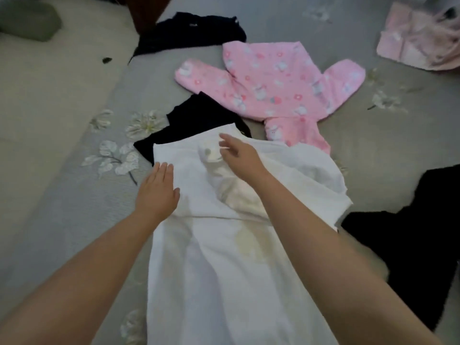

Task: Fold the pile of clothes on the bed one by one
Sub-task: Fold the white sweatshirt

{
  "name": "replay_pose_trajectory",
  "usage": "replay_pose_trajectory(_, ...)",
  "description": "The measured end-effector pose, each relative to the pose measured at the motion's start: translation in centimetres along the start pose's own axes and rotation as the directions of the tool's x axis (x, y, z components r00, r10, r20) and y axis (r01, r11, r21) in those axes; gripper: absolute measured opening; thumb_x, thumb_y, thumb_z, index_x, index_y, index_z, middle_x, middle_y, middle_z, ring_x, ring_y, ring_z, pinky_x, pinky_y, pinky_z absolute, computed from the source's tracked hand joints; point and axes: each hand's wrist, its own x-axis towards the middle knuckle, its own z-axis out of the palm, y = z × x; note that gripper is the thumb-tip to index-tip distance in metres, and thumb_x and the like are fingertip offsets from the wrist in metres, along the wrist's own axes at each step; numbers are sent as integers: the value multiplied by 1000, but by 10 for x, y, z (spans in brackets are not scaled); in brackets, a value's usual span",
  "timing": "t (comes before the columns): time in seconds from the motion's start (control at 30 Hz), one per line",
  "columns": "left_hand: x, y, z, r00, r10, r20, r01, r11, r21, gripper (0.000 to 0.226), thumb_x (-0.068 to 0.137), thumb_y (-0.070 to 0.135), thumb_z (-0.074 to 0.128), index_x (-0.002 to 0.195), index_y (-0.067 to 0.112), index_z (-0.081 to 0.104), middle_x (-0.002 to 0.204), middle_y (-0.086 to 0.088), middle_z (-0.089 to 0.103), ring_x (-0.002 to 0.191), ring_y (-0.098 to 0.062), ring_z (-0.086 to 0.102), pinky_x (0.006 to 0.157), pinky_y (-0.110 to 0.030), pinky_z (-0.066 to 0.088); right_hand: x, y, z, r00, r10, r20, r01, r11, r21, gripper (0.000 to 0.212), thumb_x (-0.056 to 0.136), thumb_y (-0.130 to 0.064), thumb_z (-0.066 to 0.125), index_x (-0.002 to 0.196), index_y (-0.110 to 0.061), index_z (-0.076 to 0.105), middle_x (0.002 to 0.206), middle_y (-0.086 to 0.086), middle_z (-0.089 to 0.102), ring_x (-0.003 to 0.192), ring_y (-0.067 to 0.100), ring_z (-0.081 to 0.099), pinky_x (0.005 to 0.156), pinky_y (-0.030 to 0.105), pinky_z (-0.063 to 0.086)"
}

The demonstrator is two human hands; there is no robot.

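A grey-green cushion point(28, 19) is being seen at the upper left of the frame, lying on a pale beige surface point(44, 100). A dark brown wooden piece point(146, 9) is being shown at the top, just right of it.

white garment point(224, 282): hem cut off by bottom edge | black garment point(199, 115) beyond grips: mostly hidden under it
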Motion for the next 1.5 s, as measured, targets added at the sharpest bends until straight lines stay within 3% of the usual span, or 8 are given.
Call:
replay_pose_trajectory(0.23,58,-8,50,996,-70,59,86,932,-352,73,91,44,45,145,6,13,151,-14,21,138,-27,21,108,-37,23,-3,111,16,987,162,-16,-152,880,-449,34,88,-8,56,121,-2,56,125,15,57,118,27,52,97,23,32)
replay_pose_trajectory(0.37,91,16,81,985,-139,105,166,934,-316,81,83,58,48,144,16,16,148,-15,23,132,-33,25,102,-41,29,-29,170,17,994,73,76,13,627,-779,74,46,-34,90,107,-1,66,112,22,64,99,40,63,76,48,52)
replay_pose_trajectory(0.5,96,19,94,991,-112,-75,66,890,-451,45,83,36,62,115,6,53,112,-17,53,105,-32,45,83,-35,35,-47,195,26,961,222,167,21,541,-841,87,69,-51,71,138,-10,38,148,15,26,134,38,31,105,52,28)
replay_pose_trajectory(0.6,87,9,82,954,-140,-267,-81,733,-675,24,78,18,71,83,-3,61,79,-6,52,83,-23,47,68,-21,28,-52,200,32,990,-32,134,133,487,-863,59,62,-29,80,113,-4,64,123,19,59,107,40,59,80,57,47)
replay_pose_trajectory(0.73,64,-14,73,892,-319,-320,-43,645,-763,9,80,3,64,83,-5,59,56,11,35,55,-13,37,54,-22,23,-60,202,39,935,-354,-5,179,484,-857,37,78,-12,43,99,2,69,107,20,67,94,42,64,72,60,48)
replay_pose_trajectory(1.17,73,-46,93,845,-515,140,515,719,-466,48,88,46,49,90,2,68,106,-24,59,105,-39,52,87,-39,44,-74,196,37,917,-352,188,320,368,-873,35,62,-3,58,92,-9,73,101,12,71,86,34,69,61,51,53)
replay_pose_trajectory(1.33,89,-43,64,882,-471,-28,373,733,-569,38,94,23,44,92,-10,64,105,-33,58,103,-40,51,84,-38,37,-69,182,29,925,-311,219,321,332,-887,47,49,5,78,92,-13,74,99,9,72,86,34,69,63,53,52)
replay_pose_trajectory(1.5,115,-62,38,880,-456,-132,331,789,-518,43,99,21,33,105,-14,57,113,-32,52,111,-41,43,94,-43,29,-70,175,38,936,-276,217,303,321,-897,39,70,-14,42,92,-17,74,101,4,72,87,26,70,62,43,55)
